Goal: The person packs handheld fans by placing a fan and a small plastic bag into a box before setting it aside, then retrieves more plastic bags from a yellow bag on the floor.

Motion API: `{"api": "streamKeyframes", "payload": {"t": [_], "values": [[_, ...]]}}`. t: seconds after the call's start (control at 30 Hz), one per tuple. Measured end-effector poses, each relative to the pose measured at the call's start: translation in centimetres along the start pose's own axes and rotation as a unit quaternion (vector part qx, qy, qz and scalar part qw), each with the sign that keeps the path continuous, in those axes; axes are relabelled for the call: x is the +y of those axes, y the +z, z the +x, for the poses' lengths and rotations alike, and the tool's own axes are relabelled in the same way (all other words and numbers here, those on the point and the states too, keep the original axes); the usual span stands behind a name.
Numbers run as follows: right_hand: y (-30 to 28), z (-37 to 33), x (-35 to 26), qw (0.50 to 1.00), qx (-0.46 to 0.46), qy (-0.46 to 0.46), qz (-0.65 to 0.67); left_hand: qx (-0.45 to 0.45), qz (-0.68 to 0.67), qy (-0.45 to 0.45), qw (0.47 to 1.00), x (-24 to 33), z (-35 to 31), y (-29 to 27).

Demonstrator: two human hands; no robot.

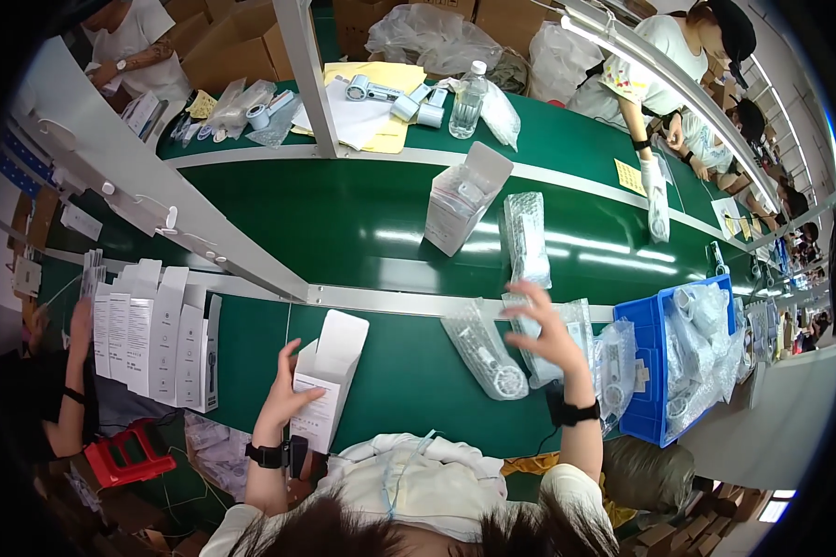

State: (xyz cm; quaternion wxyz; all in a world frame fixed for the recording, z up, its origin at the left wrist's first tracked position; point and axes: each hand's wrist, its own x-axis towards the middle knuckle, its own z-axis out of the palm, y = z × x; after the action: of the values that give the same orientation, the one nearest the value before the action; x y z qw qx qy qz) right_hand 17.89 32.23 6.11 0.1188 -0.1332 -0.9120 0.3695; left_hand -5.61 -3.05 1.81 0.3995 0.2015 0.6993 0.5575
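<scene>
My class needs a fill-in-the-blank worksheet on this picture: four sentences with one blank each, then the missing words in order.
1. The box at the person's left hand is coloured ____.
2. The bin full of clear-wrapped items is coloured ____.
3. The person's hand nearer the bin is the ____ one.
4. The clear bottle is standing ____, not lying down.

Missing words: white; blue; right; upright.

From my remote seat I see a glossy green bench (pixel 399 399) edged by a pale metal rail (pixel 390 301), an upright metal post (pixel 308 84), a tube light (pixel 622 49) slanting overhead, and brown cartons (pixel 237 58) stacked beyond.
</scene>
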Motion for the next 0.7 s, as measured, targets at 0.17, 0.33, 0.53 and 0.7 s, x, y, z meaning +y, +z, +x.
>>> {"api": "streamKeyframes", "payload": {"t": [0.17, 0.33, 0.53, 0.7], "values": [[2.0, 9.5, 14.6, 0.925, 0.181, 0.28, -0.183, -0.059, 0.137, 0.171, 0.974, 4.5, 2.9, 4.3], [4.3, 12.1, 16.2, 0.888, 0.046, 0.367, -0.273, -0.04, 0.3, 0.28, 0.911, 5.9, 4.3, 7.5], [0.7, 8.5, 8.1, 0.816, 0.295, 0.159, 0.471, -0.016, 0.226, 0.286, 0.931, 3.3, 5.1, 9.1], [1.5, 3.6, -2.3, 0.593, 0.35, 0.118, 0.716, 0.028, 0.183, 0.295, 0.938, 2.4, 6.0, 11.1]]}}
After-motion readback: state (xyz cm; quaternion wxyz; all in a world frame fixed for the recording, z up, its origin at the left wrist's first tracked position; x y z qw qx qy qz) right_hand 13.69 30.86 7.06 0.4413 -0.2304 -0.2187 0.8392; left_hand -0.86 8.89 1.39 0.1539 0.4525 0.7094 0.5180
